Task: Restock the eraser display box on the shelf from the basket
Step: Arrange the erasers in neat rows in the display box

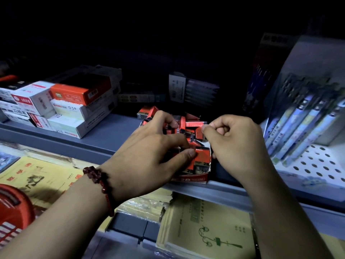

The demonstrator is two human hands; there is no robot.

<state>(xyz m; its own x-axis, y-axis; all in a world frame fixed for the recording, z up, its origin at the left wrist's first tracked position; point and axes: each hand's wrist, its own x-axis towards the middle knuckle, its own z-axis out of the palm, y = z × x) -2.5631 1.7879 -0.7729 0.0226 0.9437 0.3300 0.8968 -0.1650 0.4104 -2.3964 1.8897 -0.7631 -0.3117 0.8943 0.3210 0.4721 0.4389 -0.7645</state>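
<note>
The eraser display box [194, 179], red and white with "2B" on its front, stands at the front edge of the grey shelf [104, 141]. It holds several red and black 2B erasers [190, 128] in a loose heap. My left hand [149, 152] lies over the box with its fingers curled round erasers, the thumb pressing on one at the front. My right hand [233, 144] is beside it on the right and pinches the box's torn right rim between thumb and forefinger. Part of the red basket [13, 210] shows at the lower left.
Stacked white and orange refill boxes [72, 107] sit on the shelf to the left. Pen packs [302, 124] lean on a white perforated stand [317, 165] at the right. Yellow exercise books [203, 228] lie on the lower shelf. The back of the shelf is dark.
</note>
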